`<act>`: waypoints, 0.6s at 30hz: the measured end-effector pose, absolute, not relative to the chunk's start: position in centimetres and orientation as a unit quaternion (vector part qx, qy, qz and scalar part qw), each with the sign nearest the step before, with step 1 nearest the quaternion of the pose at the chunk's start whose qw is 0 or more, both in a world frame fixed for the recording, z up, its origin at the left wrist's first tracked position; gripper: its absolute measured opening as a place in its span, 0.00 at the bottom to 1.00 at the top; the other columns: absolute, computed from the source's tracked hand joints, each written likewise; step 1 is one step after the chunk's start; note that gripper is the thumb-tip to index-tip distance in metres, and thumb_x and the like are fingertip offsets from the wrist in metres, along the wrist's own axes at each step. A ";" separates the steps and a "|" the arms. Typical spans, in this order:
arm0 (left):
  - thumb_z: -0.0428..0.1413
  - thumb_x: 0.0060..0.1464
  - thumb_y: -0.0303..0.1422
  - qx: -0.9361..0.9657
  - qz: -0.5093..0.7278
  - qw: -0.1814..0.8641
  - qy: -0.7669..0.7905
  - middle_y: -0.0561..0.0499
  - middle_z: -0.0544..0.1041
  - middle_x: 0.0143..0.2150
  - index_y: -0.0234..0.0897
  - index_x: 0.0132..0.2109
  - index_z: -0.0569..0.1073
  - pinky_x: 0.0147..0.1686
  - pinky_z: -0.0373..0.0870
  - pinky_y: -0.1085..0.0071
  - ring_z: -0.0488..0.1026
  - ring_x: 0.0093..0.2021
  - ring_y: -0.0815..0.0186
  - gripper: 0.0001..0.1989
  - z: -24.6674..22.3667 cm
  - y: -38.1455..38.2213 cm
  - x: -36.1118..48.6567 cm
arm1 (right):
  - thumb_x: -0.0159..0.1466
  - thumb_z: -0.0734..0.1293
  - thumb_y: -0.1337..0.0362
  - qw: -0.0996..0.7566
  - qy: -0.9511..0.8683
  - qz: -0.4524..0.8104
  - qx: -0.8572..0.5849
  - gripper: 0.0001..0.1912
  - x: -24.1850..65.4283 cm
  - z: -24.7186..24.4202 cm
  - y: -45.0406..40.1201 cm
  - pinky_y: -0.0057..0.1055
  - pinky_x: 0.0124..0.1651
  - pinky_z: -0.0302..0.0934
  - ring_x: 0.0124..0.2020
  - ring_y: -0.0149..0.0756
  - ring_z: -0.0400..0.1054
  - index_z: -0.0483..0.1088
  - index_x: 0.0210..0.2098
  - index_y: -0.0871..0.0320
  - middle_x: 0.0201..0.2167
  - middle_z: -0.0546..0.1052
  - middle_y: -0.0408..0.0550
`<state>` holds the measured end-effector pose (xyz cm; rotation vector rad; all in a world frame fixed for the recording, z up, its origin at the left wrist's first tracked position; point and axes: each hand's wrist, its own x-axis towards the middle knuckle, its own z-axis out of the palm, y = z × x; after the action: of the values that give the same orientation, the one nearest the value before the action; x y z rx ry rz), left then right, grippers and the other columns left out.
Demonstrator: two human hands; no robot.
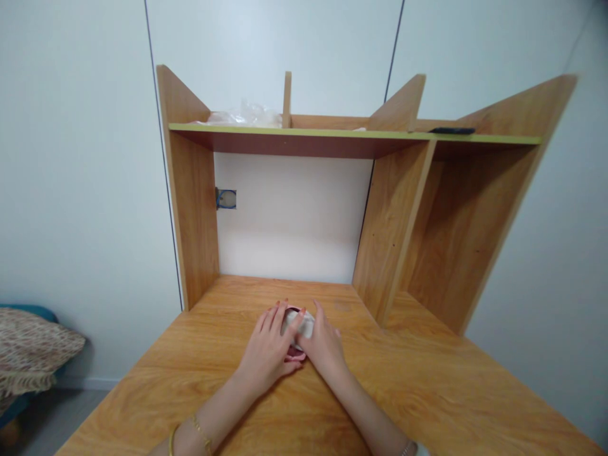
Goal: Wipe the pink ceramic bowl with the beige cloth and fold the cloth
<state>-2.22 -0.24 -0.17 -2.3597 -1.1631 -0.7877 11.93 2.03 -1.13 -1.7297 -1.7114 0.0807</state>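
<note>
A small pink open holder (297, 357), perhaps a pouch or case, is on the desk between my two hands. A whitish soft-looking piece (306, 327) lies in its opening; its exact kind I cannot make out. My left hand (266, 342) is wrapped over the holder's left side, with fingertips at its far rim and the thumb low at its near edge. From the right, my right hand (325, 347) closes against the white piece, its thumb reaching in at the opening. The fingers hide much of both things.
A wooden desk (156, 380) spreads around my hands. Behind it stands a wooden shelf unit (389, 240), holding a clear plastic bag (247, 115) and a dark flat object (452, 130) on top. An uncovered wall socket box (227, 199) shows at the back. Patterned fabric (38, 348) is at far left.
</note>
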 end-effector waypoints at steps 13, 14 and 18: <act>0.64 0.36 0.41 -0.867 -0.349 0.052 -0.352 0.39 0.51 0.63 0.41 0.62 0.43 0.57 0.48 0.52 0.45 0.62 0.51 0.52 -0.7 1.1 -3.2 | 0.55 0.59 0.67 0.378 -0.622 0.129 -0.673 0.35 12.5 -2.3 2.7 0.32 0.38 0.59 0.41 0.43 0.69 0.46 0.61 0.61 0.43 0.74 0.56; 0.64 0.36 0.43 -0.849 -0.391 0.014 -0.355 0.37 0.48 0.63 0.39 0.62 0.42 0.57 0.48 0.52 0.44 0.63 0.50 0.52 -1.2 1.5 -3.2 | 0.54 0.59 0.67 0.394 -0.616 0.130 -0.669 0.35 12.6 -2.5 2.8 0.33 0.38 0.59 0.40 0.43 0.69 0.46 0.61 0.61 0.42 0.74 0.55; 0.62 0.38 0.45 -0.710 -0.545 -0.197 -0.400 0.34 0.47 0.62 0.36 0.63 0.37 0.56 0.51 0.53 0.49 0.61 0.50 0.54 -2.8 2.8 -2.9 | 0.54 0.58 0.66 0.488 -0.587 0.153 -0.627 0.34 12.8 -3.2 3.1 0.34 0.39 0.61 0.39 0.43 0.70 0.48 0.60 0.63 0.40 0.75 0.55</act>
<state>-2.85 2.78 -2.82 -2.5629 -1.4424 -1.9679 12.79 3.14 -3.24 -1.5251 -1.4283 0.3731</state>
